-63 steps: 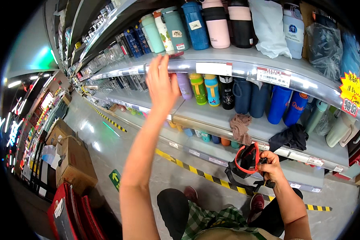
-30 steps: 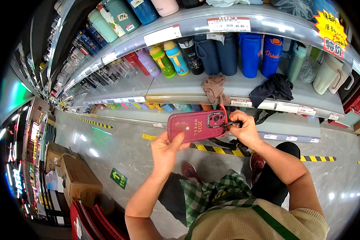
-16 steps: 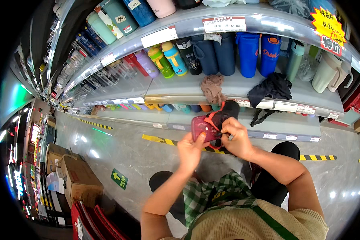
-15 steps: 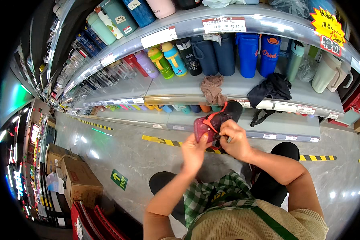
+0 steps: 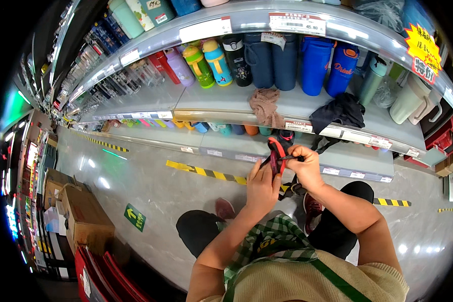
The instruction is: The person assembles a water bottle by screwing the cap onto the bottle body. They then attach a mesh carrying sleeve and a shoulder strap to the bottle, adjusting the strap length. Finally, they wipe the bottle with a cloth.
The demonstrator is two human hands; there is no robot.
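Note:
Between my hands is a black and dark-pink item with a bright red-orange strap (image 5: 274,146); its exact kind is hard to make out. My left hand (image 5: 261,189) grips its near end, fingers wrapped along the side. With bent fingers my right hand (image 5: 307,168) pinches a black strap (image 5: 297,158) beside it. More dark strap hangs below, close to my right wrist. Just beyond, a crumpled brown cloth (image 5: 267,107) drapes over the shelf edge. Right of it lies a black cloth (image 5: 338,114), partly hanging down.
The curved shelf (image 5: 211,103) carries several bottles, among them a blue tumbler (image 5: 315,65) and a cream jug (image 5: 408,98). Cardboard boxes (image 5: 88,214) and red folded bags (image 5: 98,277) stand at lower left. Yellow-black tape (image 5: 206,172) runs along the floor.
The item has turned, so its broad pink face now shows as a narrow edge. My left hand has moved right and closed around it; my right hand has shifted right. The view has tilted slightly.

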